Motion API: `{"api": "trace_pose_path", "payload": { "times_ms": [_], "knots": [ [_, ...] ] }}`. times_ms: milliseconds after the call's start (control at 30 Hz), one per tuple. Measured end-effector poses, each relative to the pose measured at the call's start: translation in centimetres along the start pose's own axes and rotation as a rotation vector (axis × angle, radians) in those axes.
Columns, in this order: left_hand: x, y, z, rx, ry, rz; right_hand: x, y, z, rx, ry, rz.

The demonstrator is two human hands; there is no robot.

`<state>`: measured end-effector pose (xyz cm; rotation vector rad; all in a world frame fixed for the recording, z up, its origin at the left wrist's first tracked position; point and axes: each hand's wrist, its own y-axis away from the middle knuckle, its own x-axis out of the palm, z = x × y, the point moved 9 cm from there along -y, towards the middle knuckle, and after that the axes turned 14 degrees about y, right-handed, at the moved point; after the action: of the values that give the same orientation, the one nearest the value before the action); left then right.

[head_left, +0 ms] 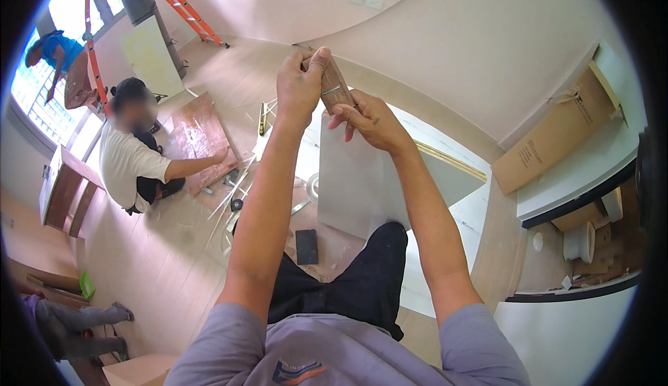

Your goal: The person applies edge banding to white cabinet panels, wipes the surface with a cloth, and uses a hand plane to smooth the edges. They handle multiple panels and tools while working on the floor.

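Observation:
Raised in front of me is a small brown wooden hand plane [335, 88], tilted, with a thin bright metal line across its face. My left hand [300, 88] is closed around its upper end, the thumb lying along the top. At the lower end, my right hand [369, 120] grips it between thumb and fingers, some fingers hanging loose below. Under my hands a grey board [358, 184] lies over a white marble-patterned sheet [456, 222]. A dark rectangular block [306, 247] rests on the floor between my legs.
To the left, a crouching co-worker [136, 156] reaches over a reddish board [202, 135]. Thin strips [233, 201] and a spirit level [262, 119] lie nearby. An orange ladder [184, 10] stands at the back left; a cardboard box [557, 135] leans at the right. Other people are at the left edge.

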<state>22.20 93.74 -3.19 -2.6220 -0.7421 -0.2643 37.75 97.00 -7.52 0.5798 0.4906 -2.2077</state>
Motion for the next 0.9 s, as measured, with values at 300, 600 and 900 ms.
{"api": "trace_pose_path", "payload": {
  "times_ms": [300, 600, 900],
  "knots": [
    [0.3, 0.3, 0.6, -0.135, 0.264, 0.128, -0.1, 0.2, 0.1, 0.010, -0.031, -0.023],
    [0.6, 0.8, -0.9, -0.170, 0.411, 0.251, -0.7, 0.5, 0.7, 0.031, 0.003, -0.054],
    [0.8, 1.7, -3.7, 0.313, -0.168, 0.061, -0.4, 0.6, 0.2, 0.012, 0.056, -0.049]
  ]
}}
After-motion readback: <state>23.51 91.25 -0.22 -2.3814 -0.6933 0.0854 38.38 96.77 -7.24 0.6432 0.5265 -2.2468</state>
